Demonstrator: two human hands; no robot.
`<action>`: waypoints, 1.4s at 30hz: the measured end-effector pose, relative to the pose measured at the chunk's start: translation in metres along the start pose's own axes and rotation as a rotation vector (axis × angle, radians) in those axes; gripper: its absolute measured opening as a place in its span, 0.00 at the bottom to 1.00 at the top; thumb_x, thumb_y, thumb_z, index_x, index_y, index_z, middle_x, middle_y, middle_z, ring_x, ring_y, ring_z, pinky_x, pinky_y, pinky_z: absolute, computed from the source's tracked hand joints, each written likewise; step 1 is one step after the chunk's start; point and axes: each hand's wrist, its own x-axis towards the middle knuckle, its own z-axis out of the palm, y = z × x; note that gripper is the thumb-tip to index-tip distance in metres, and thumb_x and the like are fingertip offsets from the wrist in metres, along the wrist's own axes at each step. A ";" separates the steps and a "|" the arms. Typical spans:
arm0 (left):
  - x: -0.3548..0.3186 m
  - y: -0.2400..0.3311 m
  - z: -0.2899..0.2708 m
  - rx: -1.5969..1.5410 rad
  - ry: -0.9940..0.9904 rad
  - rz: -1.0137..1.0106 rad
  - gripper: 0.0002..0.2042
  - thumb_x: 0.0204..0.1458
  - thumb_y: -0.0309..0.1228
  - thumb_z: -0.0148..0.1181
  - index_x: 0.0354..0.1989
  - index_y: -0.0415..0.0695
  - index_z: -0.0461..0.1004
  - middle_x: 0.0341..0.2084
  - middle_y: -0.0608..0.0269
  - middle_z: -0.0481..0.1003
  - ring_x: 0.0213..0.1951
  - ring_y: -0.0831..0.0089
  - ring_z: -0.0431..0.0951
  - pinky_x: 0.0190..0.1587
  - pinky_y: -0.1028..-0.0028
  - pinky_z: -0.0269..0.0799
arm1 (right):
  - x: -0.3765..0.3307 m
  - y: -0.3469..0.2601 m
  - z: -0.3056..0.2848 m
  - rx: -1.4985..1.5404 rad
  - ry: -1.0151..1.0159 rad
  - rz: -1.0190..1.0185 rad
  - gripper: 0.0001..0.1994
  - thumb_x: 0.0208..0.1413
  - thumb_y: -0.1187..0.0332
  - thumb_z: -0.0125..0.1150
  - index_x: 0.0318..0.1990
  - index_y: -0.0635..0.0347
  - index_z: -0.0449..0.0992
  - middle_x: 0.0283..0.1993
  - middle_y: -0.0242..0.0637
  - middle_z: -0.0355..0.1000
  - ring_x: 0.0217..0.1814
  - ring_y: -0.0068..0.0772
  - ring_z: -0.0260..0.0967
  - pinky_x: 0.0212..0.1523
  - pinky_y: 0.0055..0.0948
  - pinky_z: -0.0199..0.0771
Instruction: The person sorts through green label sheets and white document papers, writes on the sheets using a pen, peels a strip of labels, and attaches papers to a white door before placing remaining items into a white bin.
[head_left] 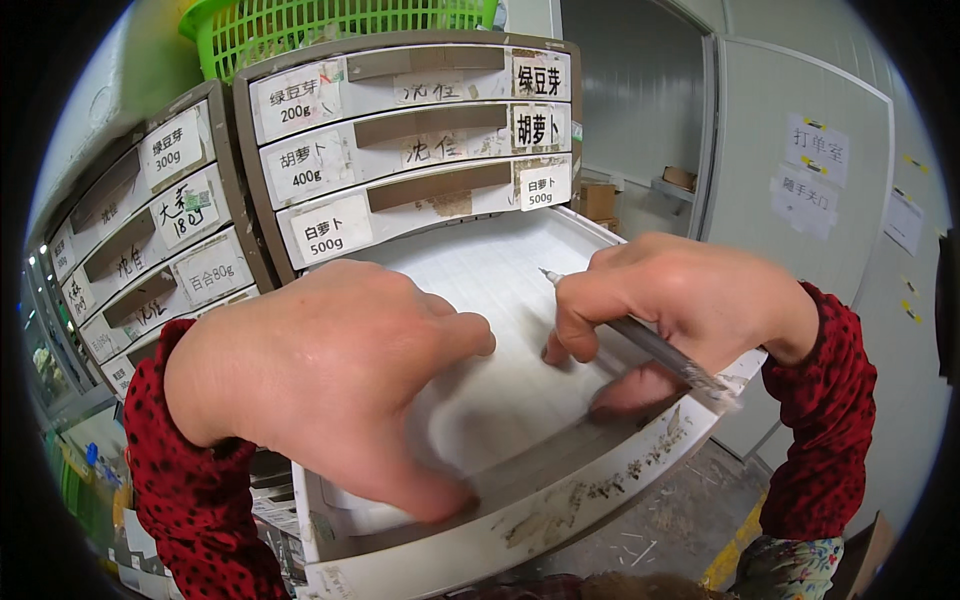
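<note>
A white plastic drawer (590,490) is pulled out in front of me, its front edge smudged with dark dirt. White, faintly lined material that looks like paper (470,260) covers its bottom. My left hand (330,375) reaches over the drawer's left side, thumb and forefinger apart, with nothing visible between them. Its other fingers are partly hidden. In my right hand (680,300), over the right side, a slim pen (655,345) lies gripped, tip pointing up-left and far end toward the drawer's front corner. The right fingertips reach down into the drawer.
Above and behind the open drawer stands a brown-framed cabinet (410,135) of closed, labelled drawers. Another drawer cabinet (150,240) is at left. A green basket (340,25) sits on top. At right are a pale door (800,250) with paper notices and cardboard boxes (598,202).
</note>
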 end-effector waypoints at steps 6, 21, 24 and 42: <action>-0.012 -0.017 0.005 -0.159 0.266 0.105 0.25 0.31 0.35 0.72 0.39 0.33 0.77 0.29 0.50 0.78 0.29 0.58 0.80 0.32 0.70 0.74 | -0.004 -0.010 -0.004 0.042 0.187 -0.142 0.07 0.51 0.73 0.64 0.25 0.63 0.71 0.26 0.37 0.74 0.35 0.39 0.78 0.36 0.31 0.75; -0.062 0.002 0.000 -0.053 1.091 -0.188 0.07 0.50 0.25 0.64 0.35 0.36 0.75 0.28 0.64 0.75 0.31 0.80 0.72 0.37 0.78 0.68 | 0.020 -0.042 -0.046 -0.861 0.746 -0.498 0.09 0.52 0.67 0.64 0.38 0.61 0.74 0.27 0.30 0.73 0.24 0.31 0.68 0.28 0.25 0.70; -0.046 -0.017 -0.025 0.000 0.901 -0.323 0.06 0.53 0.26 0.60 0.31 0.35 0.73 0.24 0.68 0.71 0.28 0.82 0.69 0.32 0.80 0.65 | 0.022 -0.041 -0.019 -0.838 0.858 -0.583 0.09 0.42 0.81 0.68 0.30 0.67 0.73 0.27 0.37 0.71 0.27 0.32 0.72 0.29 0.27 0.72; -0.056 -0.044 -0.018 0.075 1.067 -0.184 0.06 0.55 0.24 0.56 0.31 0.32 0.72 0.22 0.70 0.74 0.27 0.86 0.68 0.31 0.81 0.65 | 0.029 -0.040 0.007 -0.079 -0.046 0.017 0.17 0.45 0.69 0.73 0.30 0.59 0.64 0.34 0.39 0.78 0.43 0.39 0.78 0.38 0.32 0.73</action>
